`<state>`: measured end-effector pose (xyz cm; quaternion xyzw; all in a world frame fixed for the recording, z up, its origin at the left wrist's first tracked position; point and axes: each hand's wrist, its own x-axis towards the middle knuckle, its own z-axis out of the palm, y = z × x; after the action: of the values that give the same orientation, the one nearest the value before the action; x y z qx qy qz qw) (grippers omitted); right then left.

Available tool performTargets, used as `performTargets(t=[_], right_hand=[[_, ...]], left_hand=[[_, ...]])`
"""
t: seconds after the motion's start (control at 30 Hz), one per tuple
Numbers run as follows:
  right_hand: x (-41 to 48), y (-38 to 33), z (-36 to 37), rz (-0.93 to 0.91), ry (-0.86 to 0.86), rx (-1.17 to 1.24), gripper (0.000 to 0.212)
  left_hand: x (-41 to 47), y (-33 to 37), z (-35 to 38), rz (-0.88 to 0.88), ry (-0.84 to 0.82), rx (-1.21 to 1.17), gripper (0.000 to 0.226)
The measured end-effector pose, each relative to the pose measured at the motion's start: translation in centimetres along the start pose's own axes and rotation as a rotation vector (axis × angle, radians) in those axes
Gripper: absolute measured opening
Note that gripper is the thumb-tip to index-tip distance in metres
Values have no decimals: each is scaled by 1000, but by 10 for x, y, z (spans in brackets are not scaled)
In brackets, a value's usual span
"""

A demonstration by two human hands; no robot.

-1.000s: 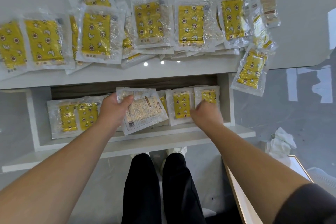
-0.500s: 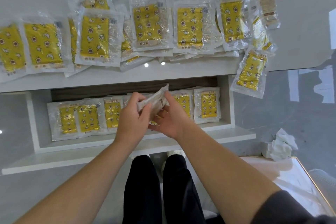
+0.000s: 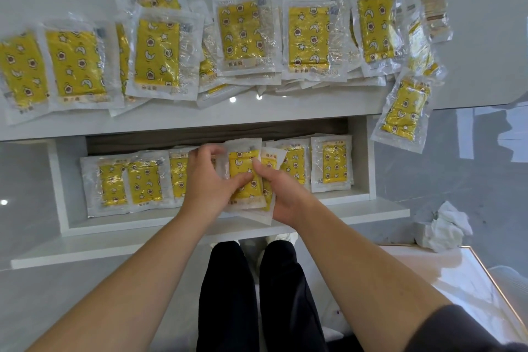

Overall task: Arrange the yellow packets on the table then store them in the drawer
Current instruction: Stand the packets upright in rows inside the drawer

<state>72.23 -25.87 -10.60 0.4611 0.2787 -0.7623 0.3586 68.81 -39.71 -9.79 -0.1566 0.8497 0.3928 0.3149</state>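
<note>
The open drawer (image 3: 64, 188) holds a row of yellow packets (image 3: 130, 183) lying flat: some left of the fingers (image 3: 200, 153), two more right of them. Over the drawer's middle, the left hand (image 3: 208, 184) and right hand (image 3: 285, 200) both grasp the held packet (image 3: 243, 161), with fingers curled round its side edges and thumbs on its face. A second packet may be stacked beneath, though the overlap hides it. Beyond the fingers, loose packets (image 3: 155, 54) cover the tabletop (image 3: 485, 37). Half a second ago the held packet was turned edge-on between the hands; now its yellow face is up.
</note>
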Motion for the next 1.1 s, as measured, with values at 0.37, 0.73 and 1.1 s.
performTargets(t=[0.37,0.73,1.1], right_hand=[[12,-16,-41,-109,533,-462,51],[31,-26,-7,-244,571,-1121,32],[-18,-34,-38,-334,648,-950,19]], left_hand=[[17,-50,-28,-336,71,-134,36],[39,-63,-5,-228,71,12,14],[12,-1,-4,-15,27,404,21]])
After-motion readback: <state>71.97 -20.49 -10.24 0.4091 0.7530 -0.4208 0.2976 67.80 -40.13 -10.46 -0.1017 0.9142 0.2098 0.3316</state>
